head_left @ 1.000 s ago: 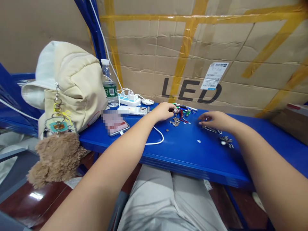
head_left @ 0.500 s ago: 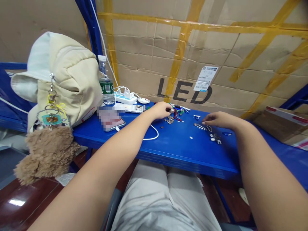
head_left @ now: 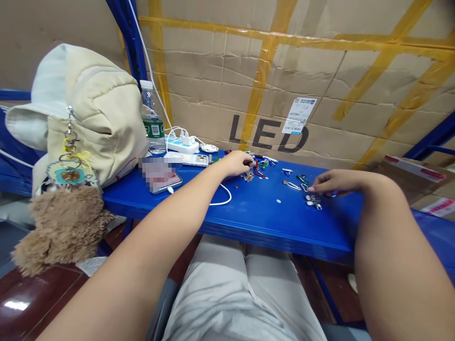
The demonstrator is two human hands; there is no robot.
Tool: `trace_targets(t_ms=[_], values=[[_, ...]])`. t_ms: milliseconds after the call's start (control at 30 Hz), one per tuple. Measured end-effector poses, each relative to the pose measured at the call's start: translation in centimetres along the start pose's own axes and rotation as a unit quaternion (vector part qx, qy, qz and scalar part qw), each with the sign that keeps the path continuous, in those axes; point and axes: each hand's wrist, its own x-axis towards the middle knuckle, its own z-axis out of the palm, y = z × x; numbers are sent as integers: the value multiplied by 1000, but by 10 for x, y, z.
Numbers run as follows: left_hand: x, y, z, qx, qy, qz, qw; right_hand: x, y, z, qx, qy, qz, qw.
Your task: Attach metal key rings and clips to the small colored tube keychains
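Observation:
My left hand is pinched at the fingertips on a small metal part, just above a heap of small metal keychain pieces. Several coloured clips lie beyond it on the blue table. My right hand hangs with its fingers loosely apart, holding nothing I can see. Its fingertips are just above a cluster of silver fittings. A silver carabiner clip and a green clip lie left of those fingertips.
A white cable runs under my left forearm to a blurred phone. Behind stand a power strip, a water bottle and a beige bag with a plush bear. A taped cardboard box forms the back.
My right hand has moved right and lower, over the silver fittings. My left hand stays pinched at the heap. The whole view has shifted slightly left and up.

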Motion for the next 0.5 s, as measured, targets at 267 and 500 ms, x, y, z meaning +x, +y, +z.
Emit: trace_targets(t_ms=[267,500], values=[[1,1,1,-6,-1,12,1000,-6,-14,1,53,-130,-17,990],[0,2,0,-4,-4,15,1000,12,-12,3,43,-209,-21,977]])
